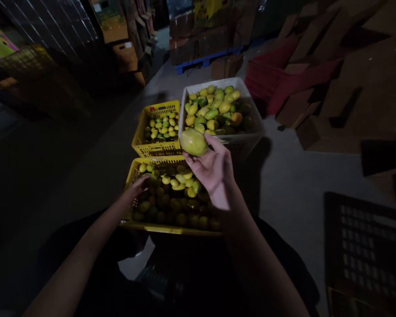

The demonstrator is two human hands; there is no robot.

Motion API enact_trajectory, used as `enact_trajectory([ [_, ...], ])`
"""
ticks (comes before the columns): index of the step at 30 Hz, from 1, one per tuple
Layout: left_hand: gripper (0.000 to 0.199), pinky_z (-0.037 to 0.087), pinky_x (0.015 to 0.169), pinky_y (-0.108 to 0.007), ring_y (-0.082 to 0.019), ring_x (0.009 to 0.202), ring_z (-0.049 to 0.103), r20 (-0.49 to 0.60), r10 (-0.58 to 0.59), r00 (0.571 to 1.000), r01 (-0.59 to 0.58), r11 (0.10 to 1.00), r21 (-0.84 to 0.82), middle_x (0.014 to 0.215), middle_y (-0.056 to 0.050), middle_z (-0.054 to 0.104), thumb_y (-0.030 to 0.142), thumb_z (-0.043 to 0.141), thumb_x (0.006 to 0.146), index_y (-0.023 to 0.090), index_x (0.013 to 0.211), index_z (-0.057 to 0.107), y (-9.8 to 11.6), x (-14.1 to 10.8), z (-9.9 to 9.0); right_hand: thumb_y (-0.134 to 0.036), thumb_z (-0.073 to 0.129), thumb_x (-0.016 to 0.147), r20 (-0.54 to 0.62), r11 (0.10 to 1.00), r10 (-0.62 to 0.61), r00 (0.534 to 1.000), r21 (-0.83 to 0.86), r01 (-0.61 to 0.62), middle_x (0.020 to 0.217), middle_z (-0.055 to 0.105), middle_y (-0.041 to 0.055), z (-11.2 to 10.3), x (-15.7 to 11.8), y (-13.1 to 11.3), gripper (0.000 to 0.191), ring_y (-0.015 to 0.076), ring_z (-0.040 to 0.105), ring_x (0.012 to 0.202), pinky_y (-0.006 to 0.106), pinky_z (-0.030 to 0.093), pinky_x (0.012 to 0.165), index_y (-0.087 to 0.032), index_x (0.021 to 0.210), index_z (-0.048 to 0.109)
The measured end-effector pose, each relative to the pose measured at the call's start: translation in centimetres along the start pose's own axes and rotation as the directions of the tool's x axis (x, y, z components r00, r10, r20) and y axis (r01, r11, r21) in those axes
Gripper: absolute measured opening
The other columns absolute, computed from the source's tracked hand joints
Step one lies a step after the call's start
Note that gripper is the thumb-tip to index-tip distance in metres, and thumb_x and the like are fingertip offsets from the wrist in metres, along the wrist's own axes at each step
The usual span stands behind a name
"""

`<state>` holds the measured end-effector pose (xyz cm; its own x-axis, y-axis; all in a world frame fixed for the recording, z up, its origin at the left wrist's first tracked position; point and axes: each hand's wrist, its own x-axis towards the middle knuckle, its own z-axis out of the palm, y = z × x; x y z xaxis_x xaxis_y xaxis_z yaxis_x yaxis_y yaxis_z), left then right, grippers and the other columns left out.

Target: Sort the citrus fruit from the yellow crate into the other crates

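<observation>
A: "Item one, location?"
B: "Yellow-green fruit (194,142), single, in the right hand (211,169); fingers closed on it at its right end. It lies beyond and left of the palm, long axis roughly crosswise."

A: "Item two, left hand (138,187)?"
B: "Fingers parted and slightly bent, no fruit seen in them; over the left part of the near yellow crate (171,229). The right hand is the nearer, being the holder."

A: "Surrounding stock?"
B: "White crate (226,138), heaped, beyond and to the right, one orange fruit (236,119) among the yellow and green. Far yellow crate (158,152), filled lower, beside it on the left."

A: "Edges and room?"
B: "The held fruit appears above the white crate's near-left corner; exact height, cannot tell. Open air between the hands; bare floor (287,176) to the right."
</observation>
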<state>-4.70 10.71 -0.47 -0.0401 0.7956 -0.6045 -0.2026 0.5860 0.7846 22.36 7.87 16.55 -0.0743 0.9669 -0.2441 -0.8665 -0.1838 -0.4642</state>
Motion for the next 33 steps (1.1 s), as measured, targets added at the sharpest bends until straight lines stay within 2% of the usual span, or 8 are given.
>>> enact_trajectory([
  [6, 0.033, 0.047, 0.051, -0.019, -0.009, 0.050, 0.054, 0.178, 0.080, 0.981, -0.042, 0.978, -0.204, 0.071, -0.006, 0.065, 0.043, 0.054, 0.085, 0.012, 0.089, 0.064, 8.1, -5.9, 2.1, -0.037, 0.064, 0.079, -0.186, 0.979, 0.126, 0.974, -0.137, -0.153, 0.074, 0.068, 0.0005, -1.1, 0.3, 3.4, 0.017, 0.0096, 0.061, 0.063, 0.016, 0.050, 0.051, -0.021, 0.082, 0.064],
  [10, 0.055, 0.043, 0.046, -0.019, -0.007, 0.043, 0.044, 0.395, 0.146, 0.907, 0.025, 0.918, -0.396, 0.054, 0.001, 0.050, 0.064, 0.048, 0.081, 0.011, 0.087, 0.063, 8.0, -10.1, 2.9, -0.053, 0.068, 0.069, -0.075, 0.925, 0.262, 0.962, -0.263, -0.273, 0.057, 0.064, 0.0015, -3.3, 0.7, 6.1, 0.033, 0.0092, 0.046, 0.037, 0.021, 0.036, 0.032, -0.021, 0.066, 0.060],
  [12, 0.056, 0.038, 0.041, -0.017, -0.006, 0.040, 0.037, 0.432, 0.144, 0.891, 0.054, 0.909, -0.414, 0.051, 0.003, 0.044, 0.066, 0.049, 0.079, 0.012, 0.084, 0.061, 6.9, -10.7, 3.1, -0.052, 0.070, 0.066, -0.024, 0.912, 0.252, 0.967, -0.330, -0.246, 0.054, 0.062, 0.0017, -4.3, 0.4, 7.3, 0.032, 0.0118, 0.048, 0.037, 0.024, 0.037, 0.033, -0.023, 0.065, 0.059],
  [15, 0.047, 0.036, 0.042, -0.016, -0.004, 0.042, 0.039, 0.379, 0.121, 0.917, 0.043, 0.917, -0.397, 0.057, 0.003, 0.049, 0.061, 0.057, 0.078, 0.014, 0.079, 0.058, 5.6, -10.6, 3.6, -0.053, 0.066, 0.070, -0.049, 0.908, 0.211, 0.976, -0.361, -0.214, 0.052, 0.061, 0.0024, -4.7, -0.2, 8.9, 0.031, 0.0161, 0.056, 0.045, 0.026, 0.042, 0.037, -0.024, 0.064, 0.058],
  [18, 0.037, 0.039, 0.047, -0.016, -0.005, 0.049, 0.047, 0.292, 0.192, 0.937, -0.069, 0.921, -0.383, 0.064, 0.002, 0.055, 0.050, 0.070, 0.073, 0.015, 0.078, 0.057, 5.3, -10.5, 4.4, -0.056, 0.062, 0.074, -0.098, 0.907, 0.188, 0.977, -0.365, -0.211, 0.053, 0.061, 0.0026, -4.1, -0.4, 10.5, 0.034, 0.0173, 0.059, 0.049, 0.028, 0.046, 0.041, -0.023, 0.066, 0.059],
  [24, 0.036, 0.038, 0.051, -0.017, -0.008, 0.064, 0.055, 0.142, 0.466, 0.874, -0.348, 0.801, -0.487, 0.079, 0.001, 0.063, 0.034, 0.082, 0.062, 0.018, 0.087, 0.062, 6.4, -10.9, 5.0, -0.052, 0.071, 0.067, 0.007, 0.919, 0.158, 0.987, -0.367, -0.145, 0.068, 0.065, 0.0002, -1.9, 0.2, 12.4, 0.031, 0.0125, 0.053, 0.048, 0.025, 0.043, 0.042, -0.024, 0.081, 0.063],
  [27, 0.038, 0.041, 0.056, -0.018, -0.009, 0.070, 0.057, 0.149, 0.506, 0.850, -0.384, 0.787, -0.483, 0.084, 0.000, 0.064, 0.032, 0.083, 0.061, 0.018, 0.089, 0.062, 6.6, -11.4, 5.4, -0.054, 0.071, 0.066, 0.087, 0.929, 0.155, 0.984, -0.351, -0.116, 0.067, 0.064, -0.0005, -0.7, 0.0, 12.3, 0.036, 0.0106, 0.047, 0.045, 0.024, 0.037, 0.039, -0.022, 0.081, 0.063],
  [33, 0.037, 0.045, 0.064, -0.021, -0.011, 0.071, 0.056, 0.146, 0.535, 0.832, -0.468, 0.818, -0.335, 0.080, 0.002, 0.060, 0.023, 0.084, 0.057, 0.020, 0.084, 0.058, 6.6, -12.7, 6.0, -0.048, 0.071, 0.069, -0.008, 0.926, -0.014, 1.000, -0.376, 0.010, 0.075, 0.064, -0.0031, -0.1, -0.5, 11.1, 0.030, 0.0117, 0.056, 0.060, 0.022, 0.044, 0.049, -0.024, 0.082, 0.060],
])
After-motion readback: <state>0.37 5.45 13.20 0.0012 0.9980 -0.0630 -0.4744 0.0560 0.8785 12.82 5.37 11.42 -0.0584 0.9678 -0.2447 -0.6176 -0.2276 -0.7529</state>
